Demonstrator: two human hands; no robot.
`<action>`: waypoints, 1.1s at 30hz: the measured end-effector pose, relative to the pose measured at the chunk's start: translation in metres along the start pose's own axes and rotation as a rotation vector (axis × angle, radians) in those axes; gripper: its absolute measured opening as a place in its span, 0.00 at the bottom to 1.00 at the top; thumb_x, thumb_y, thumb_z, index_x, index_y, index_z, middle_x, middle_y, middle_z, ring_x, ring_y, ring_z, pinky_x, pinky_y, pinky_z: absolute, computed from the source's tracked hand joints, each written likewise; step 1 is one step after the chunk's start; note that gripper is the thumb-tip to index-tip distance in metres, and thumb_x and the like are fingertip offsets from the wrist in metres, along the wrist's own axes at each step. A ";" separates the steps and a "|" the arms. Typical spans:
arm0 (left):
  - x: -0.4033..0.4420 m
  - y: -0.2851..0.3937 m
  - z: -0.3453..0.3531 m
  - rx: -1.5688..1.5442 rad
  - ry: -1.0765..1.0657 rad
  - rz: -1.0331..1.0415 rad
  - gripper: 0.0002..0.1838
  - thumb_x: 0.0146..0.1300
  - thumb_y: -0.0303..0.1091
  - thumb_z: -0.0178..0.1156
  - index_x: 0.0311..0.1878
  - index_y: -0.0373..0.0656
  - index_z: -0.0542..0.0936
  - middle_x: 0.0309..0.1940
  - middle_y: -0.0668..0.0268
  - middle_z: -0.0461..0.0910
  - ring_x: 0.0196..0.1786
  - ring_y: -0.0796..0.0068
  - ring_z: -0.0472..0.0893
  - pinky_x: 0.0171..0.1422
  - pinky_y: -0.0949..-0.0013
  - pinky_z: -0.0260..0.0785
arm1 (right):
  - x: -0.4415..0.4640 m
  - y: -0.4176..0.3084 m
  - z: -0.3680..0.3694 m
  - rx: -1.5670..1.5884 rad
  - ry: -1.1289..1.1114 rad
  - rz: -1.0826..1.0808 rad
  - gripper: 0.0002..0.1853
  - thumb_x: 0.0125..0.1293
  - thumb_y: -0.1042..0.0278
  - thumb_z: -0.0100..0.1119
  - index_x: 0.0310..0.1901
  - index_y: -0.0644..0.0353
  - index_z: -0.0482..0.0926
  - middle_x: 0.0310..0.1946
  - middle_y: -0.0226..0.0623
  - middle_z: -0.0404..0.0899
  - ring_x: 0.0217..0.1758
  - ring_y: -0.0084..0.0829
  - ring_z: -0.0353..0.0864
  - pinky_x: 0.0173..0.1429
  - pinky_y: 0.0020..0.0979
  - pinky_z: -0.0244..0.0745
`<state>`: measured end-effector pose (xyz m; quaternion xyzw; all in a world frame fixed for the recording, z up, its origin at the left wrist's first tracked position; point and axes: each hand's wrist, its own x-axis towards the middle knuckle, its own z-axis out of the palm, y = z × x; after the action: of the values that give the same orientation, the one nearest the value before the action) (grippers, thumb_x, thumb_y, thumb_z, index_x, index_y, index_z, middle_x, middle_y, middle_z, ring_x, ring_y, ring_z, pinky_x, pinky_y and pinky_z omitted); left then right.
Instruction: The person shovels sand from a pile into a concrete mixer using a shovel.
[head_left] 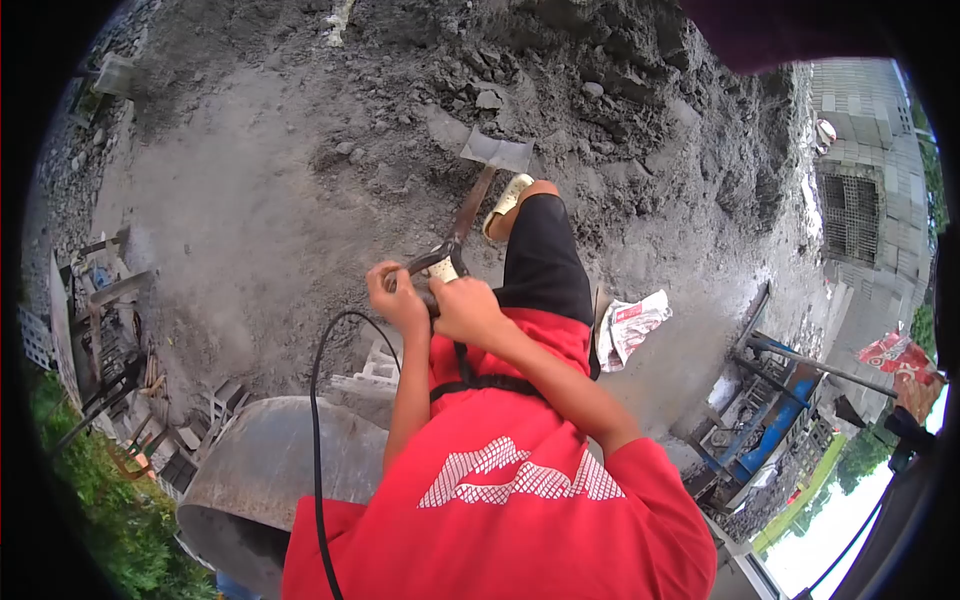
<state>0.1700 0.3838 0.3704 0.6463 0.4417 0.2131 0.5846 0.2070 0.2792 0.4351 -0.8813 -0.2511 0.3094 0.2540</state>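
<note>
Extending ahead of left hand (pixel 397 296) and right hand (pixel 466 308), the shovel (pixel 472 207) is clasped by both

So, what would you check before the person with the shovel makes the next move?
1. Left hand on the shovel: ok, closed at its handle.
2. Right hand there too: ok, also closed.
3. Blade unloaded: ok, looks largely bare.
4. Right shoe clear of blade: cannot tell, they look close.
5. Black cable clear of left hand: cannot tell, it loops nearby.
6. White bag away from shovel: ok.
</note>
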 end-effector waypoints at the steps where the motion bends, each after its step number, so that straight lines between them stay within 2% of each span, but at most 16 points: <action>1: -0.004 0.003 -0.002 0.027 -0.009 0.023 0.05 0.48 0.18 0.52 0.29 0.37 0.73 0.35 0.63 0.73 0.41 0.70 0.74 0.53 0.67 0.65 | 0.001 0.001 0.001 -0.002 0.033 -0.022 0.15 0.39 0.70 0.58 0.33 0.64 0.73 0.21 0.52 0.76 0.30 0.52 0.78 0.36 0.47 0.73; 3: 0.002 0.007 0.002 0.063 -0.009 0.088 0.06 0.46 0.17 0.53 0.28 0.37 0.72 0.34 0.63 0.73 0.42 0.69 0.74 0.53 0.66 0.65 | 0.007 0.004 0.000 0.035 -0.039 0.016 0.16 0.40 0.70 0.58 0.34 0.64 0.71 0.22 0.53 0.76 0.31 0.53 0.78 0.37 0.48 0.73; 6: 0.014 -0.040 0.033 -0.036 -0.011 0.212 0.10 0.45 0.14 0.51 0.31 0.38 0.73 0.33 0.67 0.73 0.36 0.77 0.73 0.43 0.73 0.66 | 0.028 0.036 0.011 0.042 -0.043 0.017 0.17 0.42 0.68 0.59 0.36 0.63 0.70 0.22 0.53 0.76 0.32 0.54 0.78 0.38 0.49 0.72; 7: 0.015 -0.025 0.042 0.077 -0.015 0.330 0.09 0.45 0.14 0.51 0.31 0.37 0.73 0.36 0.65 0.73 0.42 0.74 0.74 0.49 0.71 0.66 | 0.030 0.050 0.034 0.101 0.069 0.032 0.18 0.43 0.66 0.60 0.37 0.63 0.69 0.24 0.53 0.77 0.33 0.55 0.77 0.38 0.50 0.71; 9: 0.026 -0.063 0.037 0.060 -0.045 0.203 0.10 0.46 0.15 0.51 0.33 0.37 0.74 0.39 0.63 0.73 0.46 0.71 0.74 0.53 0.69 0.65 | 0.044 0.062 0.074 0.067 0.108 0.019 0.16 0.44 0.66 0.59 0.35 0.64 0.69 0.22 0.52 0.77 0.30 0.54 0.77 0.38 0.48 0.73; 11: 0.034 -0.087 0.027 0.029 -0.066 0.210 0.10 0.47 0.17 0.52 0.35 0.37 0.74 0.39 0.64 0.74 0.46 0.70 0.74 0.53 0.68 0.65 | 0.049 0.056 0.088 0.071 0.060 0.043 0.16 0.45 0.66 0.58 0.34 0.64 0.69 0.22 0.53 0.77 0.31 0.54 0.77 0.39 0.50 0.72; 12: 0.035 -0.089 0.022 0.003 -0.096 0.219 0.11 0.48 0.17 0.53 0.37 0.37 0.74 0.39 0.64 0.74 0.46 0.70 0.74 0.53 0.68 0.65 | 0.048 0.053 0.083 0.116 -0.018 0.107 0.18 0.47 0.64 0.59 0.37 0.64 0.69 0.25 0.56 0.77 0.34 0.57 0.77 0.41 0.51 0.71; 20: 0.011 -0.071 0.042 -0.148 -0.007 -0.104 0.07 0.59 0.26 0.53 0.41 0.37 0.74 0.39 0.65 0.74 0.43 0.74 0.74 0.50 0.71 0.66 | 0.028 0.062 0.071 0.080 0.025 0.101 0.17 0.51 0.63 0.58 0.39 0.64 0.67 0.25 0.59 0.76 0.33 0.59 0.76 0.39 0.54 0.69; 22: 0.013 -0.079 0.043 -0.091 0.067 -0.084 0.07 0.60 0.26 0.53 0.41 0.36 0.74 0.39 0.65 0.74 0.41 0.74 0.74 0.49 0.71 0.67 | 0.031 0.059 0.066 0.014 -0.025 0.104 0.15 0.50 0.68 0.56 0.39 0.65 0.68 0.26 0.55 0.77 0.34 0.56 0.77 0.39 0.52 0.71; 23: 0.014 -0.080 0.045 -0.066 0.099 -0.071 0.07 0.61 0.26 0.53 0.42 0.36 0.73 0.39 0.65 0.74 0.41 0.74 0.74 0.48 0.72 0.67 | 0.032 0.061 0.065 0.034 -0.045 0.078 0.16 0.50 0.68 0.56 0.40 0.65 0.68 0.25 0.56 0.77 0.34 0.56 0.77 0.39 0.52 0.71; 24: 0.015 -0.075 0.048 -0.032 0.131 -0.088 0.10 0.56 0.25 0.54 0.42 0.33 0.73 0.38 0.60 0.75 0.40 0.67 0.76 0.49 0.66 0.68 | 0.035 0.062 0.063 0.037 -0.066 0.075 0.17 0.50 0.66 0.56 0.40 0.65 0.68 0.25 0.56 0.77 0.34 0.56 0.77 0.39 0.52 0.71; 27: 0.024 -0.045 0.068 -0.106 0.198 -0.160 0.11 0.55 0.25 0.55 0.42 0.33 0.73 0.37 0.60 0.75 0.39 0.67 0.76 0.48 0.66 0.69 | 0.054 0.072 0.040 0.027 -0.153 0.015 0.18 0.51 0.63 0.57 0.40 0.64 0.67 0.25 0.57 0.77 0.32 0.57 0.78 0.39 0.54 0.71; 28: 0.028 -0.055 0.090 -0.098 0.190 -0.069 0.09 0.56 0.22 0.54 0.41 0.36 0.73 0.36 0.65 0.74 0.38 0.75 0.74 0.45 0.71 0.68 | 0.062 0.086 0.029 0.049 -0.123 0.022 0.20 0.51 0.60 0.58 0.42 0.64 0.67 0.25 0.57 0.77 0.32 0.58 0.78 0.39 0.54 0.71; 29: 0.029 -0.068 0.112 0.059 0.125 0.063 0.10 0.53 0.22 0.55 0.41 0.36 0.73 0.35 0.65 0.75 0.38 0.74 0.74 0.45 0.70 0.68 | 0.072 0.111 0.029 0.050 -0.114 0.064 0.20 0.51 0.59 0.58 0.41 0.65 0.69 0.25 0.57 0.77 0.32 0.56 0.78 0.38 0.53 0.71; 31: 0.021 -0.082 0.138 -0.056 0.063 -0.022 0.11 0.52 0.22 0.56 0.40 0.36 0.74 0.34 0.64 0.75 0.38 0.73 0.75 0.46 0.70 0.68 | 0.074 0.137 0.019 0.030 -0.068 0.006 0.19 0.50 0.59 0.59 0.39 0.64 0.70 0.25 0.56 0.78 0.32 0.54 0.78 0.39 0.51 0.72; 33: 0.011 -0.094 0.139 0.016 0.009 0.104 0.10 0.51 0.22 0.57 0.39 0.35 0.75 0.34 0.63 0.76 0.38 0.71 0.75 0.46 0.69 0.68 | 0.064 0.148 0.032 0.018 -0.006 0.085 0.18 0.49 0.59 0.60 0.36 0.63 0.71 0.25 0.54 0.78 0.32 0.53 0.78 0.39 0.50 0.72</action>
<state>0.2558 0.3073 0.2475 0.6722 0.4119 0.2424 0.5654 0.2710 0.2166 0.2979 -0.8880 -0.2113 0.3246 0.2479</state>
